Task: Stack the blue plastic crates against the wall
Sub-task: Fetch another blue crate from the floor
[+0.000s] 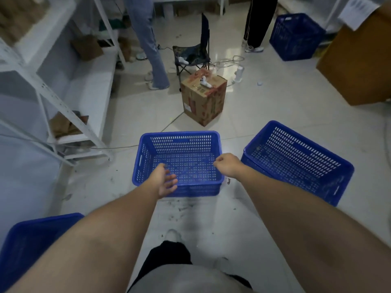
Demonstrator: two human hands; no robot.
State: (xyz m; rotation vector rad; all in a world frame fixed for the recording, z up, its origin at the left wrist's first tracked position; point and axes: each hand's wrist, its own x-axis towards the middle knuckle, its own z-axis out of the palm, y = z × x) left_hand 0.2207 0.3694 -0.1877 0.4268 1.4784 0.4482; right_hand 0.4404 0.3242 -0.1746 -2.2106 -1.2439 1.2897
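Blue plastic, perforated all over its walls and floor, makes up the middle crate (178,163) that sits on the pale tiled floor (275,102) at the centre of the frame, directly ahead of the person. It looks empty, with a rolled rim and a slot handle in its left wall. The doubled rim along its near side suggests it may already rest in a second crate, though that is hard to confirm.

The left hand (166,180) hovers at the near left part of the crate with its fingers (171,179) spread loosely apart, holding nothing. The right hand (227,166) is at the crate's right rim, curled almost into a fist; whether it actually grips the rim cannot be told from this angle.

The step in hand appears to be taking hold of this crate to lift it. To do it well, each hand should probably catch an opposite rim or handle slot, so the load stays level and the light, flexible walls do not twist.

Another crate (296,163) stands just to the right, angled, and seems nested as well. A third (36,240) shows at the lower left edge, and a fourth (296,35) sits far off at the upper right. A cardboard box (204,98) stands beyond the middle crate, well apart from it.
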